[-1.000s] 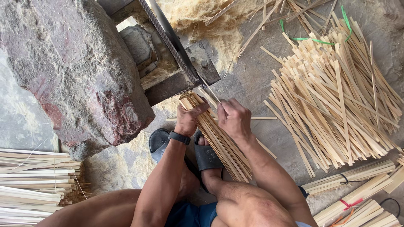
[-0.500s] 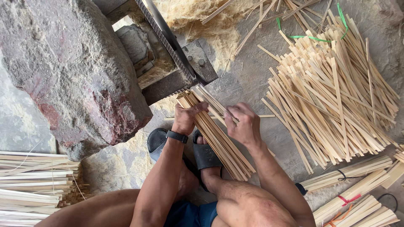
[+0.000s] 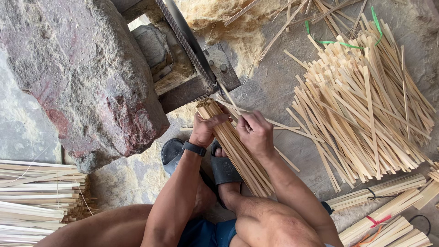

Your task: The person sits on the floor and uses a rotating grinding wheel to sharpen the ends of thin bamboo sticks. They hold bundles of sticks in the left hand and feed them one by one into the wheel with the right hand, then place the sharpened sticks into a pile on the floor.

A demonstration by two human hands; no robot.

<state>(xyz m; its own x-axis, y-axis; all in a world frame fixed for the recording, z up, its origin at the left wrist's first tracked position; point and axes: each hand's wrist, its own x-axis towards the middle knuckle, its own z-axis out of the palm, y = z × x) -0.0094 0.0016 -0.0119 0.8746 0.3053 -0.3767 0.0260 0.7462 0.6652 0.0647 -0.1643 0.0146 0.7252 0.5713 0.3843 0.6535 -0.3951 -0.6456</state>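
Left of the left hand [image 3: 204, 130], the big stone block [image 3: 77, 77] walls off passage. Ahead, the metal blade and its iron mount [image 3: 196, 59] stand just beyond the bundle of bamboo sticks [image 3: 235, 148]. Right of the right hand [image 3: 256, 133], a strip of bare concrete floor [image 3: 279, 91] lies open, crossed by a few stray sticks, before the loose pile of bamboo sticks [image 3: 366, 105].

**Around the work place**

A big rough stone [image 3: 77, 77] fills the upper left. A metal blade with a toothed edge [image 3: 185, 41] lies beside it, near pale sawdust [image 3: 224, 23]. A loose heap of flat sticks [image 3: 366, 105] lies at right, with green strings [image 3: 340, 43]. Tied stick bundles [image 3: 388, 215] lie at lower right, stacked strips [image 3: 36, 201] at lower left.
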